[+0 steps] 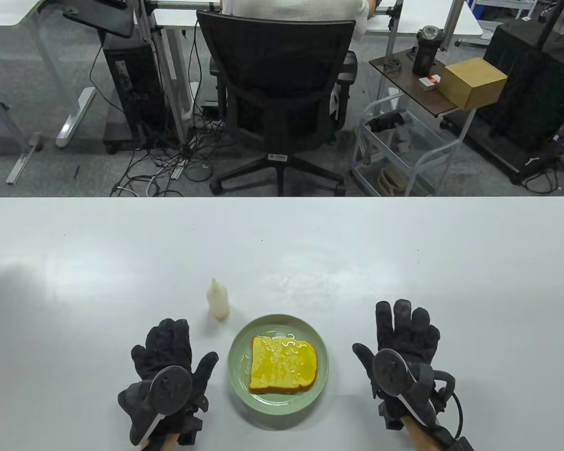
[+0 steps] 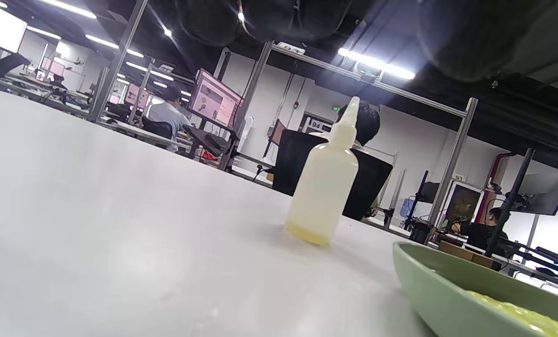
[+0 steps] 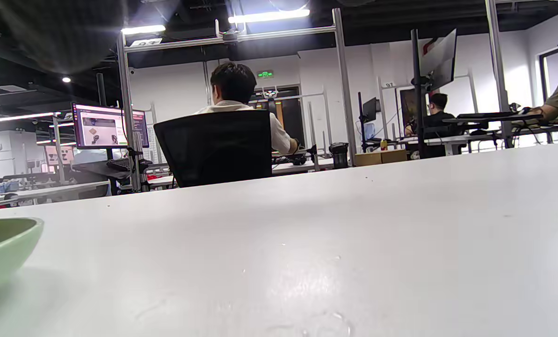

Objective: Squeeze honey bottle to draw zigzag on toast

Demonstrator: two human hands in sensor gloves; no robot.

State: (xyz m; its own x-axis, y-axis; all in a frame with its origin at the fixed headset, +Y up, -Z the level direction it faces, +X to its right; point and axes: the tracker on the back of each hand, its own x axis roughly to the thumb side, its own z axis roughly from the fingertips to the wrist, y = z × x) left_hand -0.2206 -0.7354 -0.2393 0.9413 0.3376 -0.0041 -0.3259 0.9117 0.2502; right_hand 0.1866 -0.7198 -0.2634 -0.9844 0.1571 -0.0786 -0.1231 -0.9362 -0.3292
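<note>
A slice of yellow toast (image 1: 283, 365) with glossy honey squiggles lies on a green plate (image 1: 244, 345) near the table's front. A small translucent honey bottle (image 1: 218, 299) stands upright just beyond the plate's left rim; it also shows in the left wrist view (image 2: 324, 180), beside the plate's rim (image 2: 428, 290). My left hand (image 1: 169, 359) rests flat on the table left of the plate, fingers spread, holding nothing. My right hand (image 1: 404, 338) rests flat right of the plate, fingers spread, holding nothing.
The white table (image 1: 122, 263) stretches wide behind the plate. Beyond its far edge stand a black office chair (image 1: 282, 89) and a side trolley with a cardboard box (image 1: 474, 82). The plate's rim (image 3: 3, 243) shows at the right wrist view's left edge.
</note>
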